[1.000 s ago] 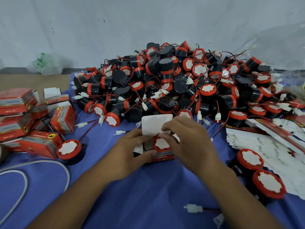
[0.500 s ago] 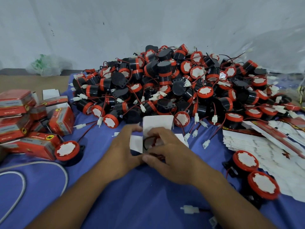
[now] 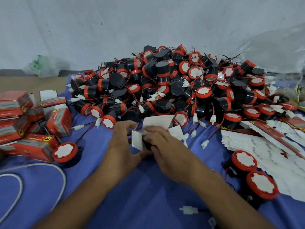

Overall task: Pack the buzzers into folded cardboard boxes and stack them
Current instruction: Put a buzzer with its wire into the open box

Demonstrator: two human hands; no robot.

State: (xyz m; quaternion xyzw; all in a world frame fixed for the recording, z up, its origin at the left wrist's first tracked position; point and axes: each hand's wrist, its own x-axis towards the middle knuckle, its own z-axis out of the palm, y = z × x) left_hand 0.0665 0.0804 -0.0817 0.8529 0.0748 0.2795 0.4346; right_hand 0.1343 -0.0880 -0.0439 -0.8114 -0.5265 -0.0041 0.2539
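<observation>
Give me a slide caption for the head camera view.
Left hand and right hand hold a cardboard box, flaps open, on blue cloth before a heap of buzzers.

Buzzers (image 3: 165, 83), black, red-rimmed, wired: heaped centre-back. One open box (image 3: 156, 123), white flaps up, before heap. Also closed red boxes (image 3: 33, 146) piled left; flat blanks (image 3: 264, 146) right.

Small packing workshop: buzzer heap (image 3: 165, 83), flat cartons (image 3: 264, 146), packed boxes (image 3: 33, 129).

The right hand (image 3: 166, 149) moved down over the open cardboard box (image 3: 156, 122), covering the red-and-white buzzer face that had shown a second earlier. The left hand (image 3: 122, 146) shifted its thumb to the box's near edge, and a white side flap (image 3: 137, 140) swung out further between the hands
</observation>
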